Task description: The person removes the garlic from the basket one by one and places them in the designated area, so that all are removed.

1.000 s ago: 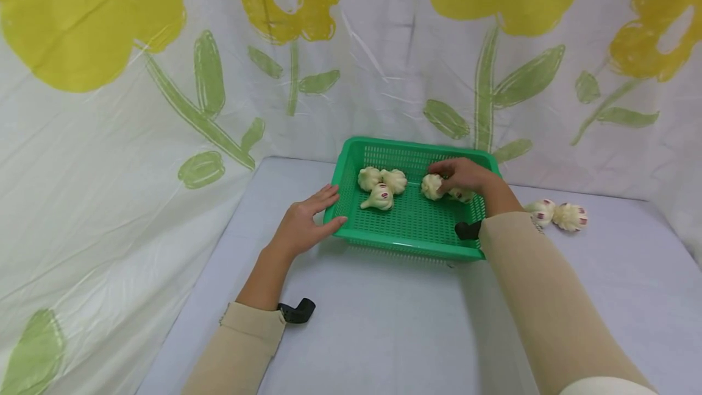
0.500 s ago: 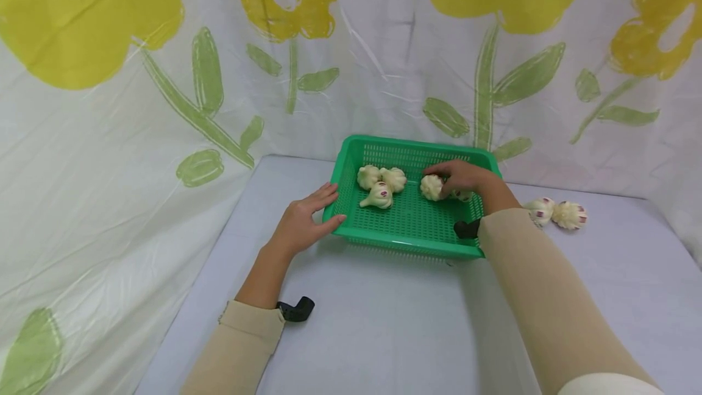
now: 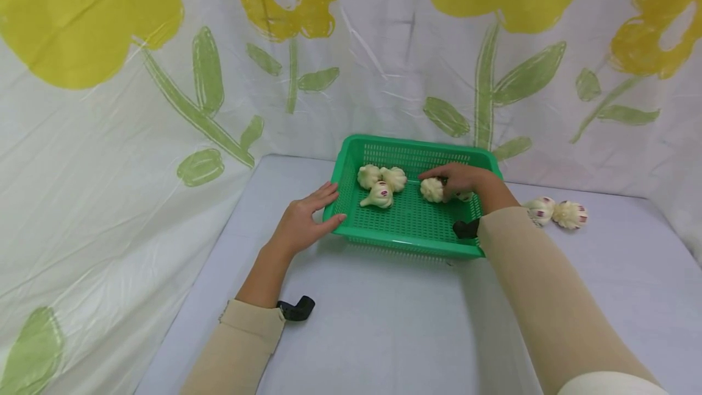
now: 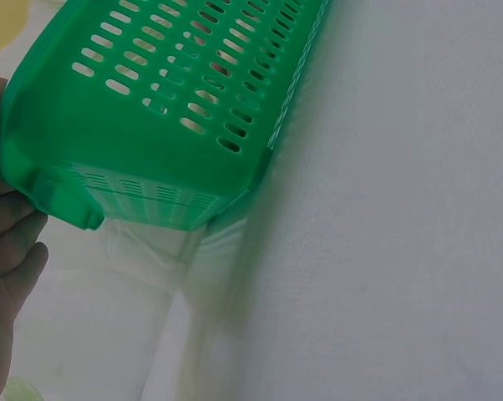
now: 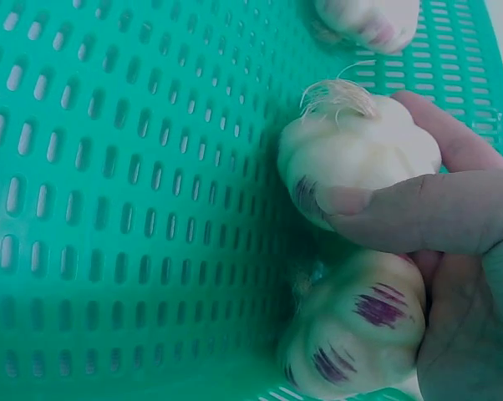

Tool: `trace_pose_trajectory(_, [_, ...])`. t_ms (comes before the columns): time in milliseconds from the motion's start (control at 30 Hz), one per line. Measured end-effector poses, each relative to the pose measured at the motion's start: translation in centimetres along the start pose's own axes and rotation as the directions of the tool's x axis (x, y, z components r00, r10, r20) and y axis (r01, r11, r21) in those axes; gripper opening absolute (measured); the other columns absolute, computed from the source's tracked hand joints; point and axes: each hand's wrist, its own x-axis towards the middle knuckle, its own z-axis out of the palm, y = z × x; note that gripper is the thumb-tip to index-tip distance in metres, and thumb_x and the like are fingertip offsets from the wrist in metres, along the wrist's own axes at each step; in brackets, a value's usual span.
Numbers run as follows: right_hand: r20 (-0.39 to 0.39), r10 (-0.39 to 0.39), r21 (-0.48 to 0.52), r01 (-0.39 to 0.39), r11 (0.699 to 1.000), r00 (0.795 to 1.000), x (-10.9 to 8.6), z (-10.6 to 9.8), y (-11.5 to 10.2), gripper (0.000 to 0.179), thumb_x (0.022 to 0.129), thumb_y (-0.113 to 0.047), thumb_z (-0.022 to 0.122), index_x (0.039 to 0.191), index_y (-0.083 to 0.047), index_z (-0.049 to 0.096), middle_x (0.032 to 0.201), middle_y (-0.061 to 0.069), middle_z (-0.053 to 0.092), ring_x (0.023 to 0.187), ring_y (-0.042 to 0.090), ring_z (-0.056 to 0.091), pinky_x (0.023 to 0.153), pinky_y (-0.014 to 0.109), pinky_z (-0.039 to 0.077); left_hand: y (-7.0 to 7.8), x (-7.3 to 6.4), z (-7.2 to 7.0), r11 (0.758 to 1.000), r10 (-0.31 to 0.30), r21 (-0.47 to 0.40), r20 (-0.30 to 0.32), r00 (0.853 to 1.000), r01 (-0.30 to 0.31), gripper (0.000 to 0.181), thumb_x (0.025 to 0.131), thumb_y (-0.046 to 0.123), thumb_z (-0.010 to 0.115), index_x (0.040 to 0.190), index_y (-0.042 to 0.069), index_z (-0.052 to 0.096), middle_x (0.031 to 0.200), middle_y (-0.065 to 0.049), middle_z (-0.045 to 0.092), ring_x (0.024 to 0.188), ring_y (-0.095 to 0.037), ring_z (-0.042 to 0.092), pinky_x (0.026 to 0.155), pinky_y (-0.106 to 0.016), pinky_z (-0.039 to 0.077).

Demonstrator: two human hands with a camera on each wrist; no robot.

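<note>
A green slotted plastic basket (image 3: 408, 245) stands at the back of the table. My left hand (image 3: 298, 221) touches its left rim, fingers fairly straight; the left wrist view shows fingertips (image 4: 26, 225) beside the rim. Inside the basket at right, my right hand (image 3: 463, 178) holds a pale garlic bulb (image 5: 360, 150) between thumb and fingers, roots showing. Just under the hand lies another garlic bulb (image 5: 352, 330) with purple streaks, partly covered in the head view. Three garlic bulbs (image 3: 379, 195) sit together in the basket's left half.
Two more garlic bulbs (image 3: 570, 215) lie on the white table (image 3: 384, 322) to the right of the basket, one partly behind the right sleeve. A white curtain (image 3: 373, 90) with yellow flowers hangs close behind the basket. Black cameras (image 3: 298, 308) are worn on both wrists.
The right hand's forefinger has reached slightly farther left over the garlic bulb, which has barely shifted. The left hand and basket have stayed nearly still.
</note>
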Motion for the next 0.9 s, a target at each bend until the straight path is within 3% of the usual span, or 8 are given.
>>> trace_pose_trajectory(300, [-0.021,0.022,0.031,-0.021,0.999,1.000,0.12,-0.03,-0.11,0.076,0.084,-0.010,0.075,0.152,-0.016,0.040,0.149,0.022,0.040,0.121,0.034,0.045,0.097,0.054,0.044,-0.09,0.00,0.02,1.000,0.005,-0.011,-0.004,1.000,-0.005,0.056,0.088,0.030,0.075,0.134,0.001,0.060,0.145,-0.006,0.053,0.136,-0.020,0.048,0.106,-0.044,0.046])
trace_pose_trajectory(500, [-0.068,0.007,0.077,-0.001,0.997,0.998,0.14,0.11,0.09,0.076,0.086,-0.014,0.077,0.152,-0.013,0.039,0.151,0.022,0.039,0.127,0.036,0.045,0.102,0.055,0.042,-0.01,0.08,0.01,1.000,0.008,-0.008,-0.008,1.000,-0.008,0.057,0.088,0.030,0.075,0.134,0.001,0.060,0.145,-0.005,0.053,0.136,-0.021,0.048,0.106,-0.044,0.046])
trace_pose_trajectory(733, [-0.113,0.006,0.105,0.006,0.994,0.994,-0.10,0.17,-0.05,0.075,0.087,-0.018,0.076,0.152,-0.013,0.039,0.147,0.021,0.044,0.116,0.032,0.049,0.096,0.051,0.045,-0.04,-0.08,0.03,1.000,-0.005,-0.005,0.000,1.000,0.005,0.056,0.088,0.030,0.074,0.134,0.002,0.059,0.146,-0.005,0.052,0.136,-0.020,0.048,0.106,-0.044,0.046])
trace_pose_trajectory(900, [-0.148,0.022,0.190,0.007,0.982,0.989,-0.20,0.08,0.02,0.079,0.086,-0.025,0.077,0.153,-0.015,0.037,0.136,0.018,0.054,0.111,0.029,0.054,0.093,0.046,0.047,-0.13,-0.01,0.10,1.000,-0.009,-0.007,0.006,1.000,0.009,0.057,0.089,0.032,0.074,0.135,0.002,0.059,0.146,-0.004,0.051,0.137,-0.018,0.047,0.107,-0.044,0.045])
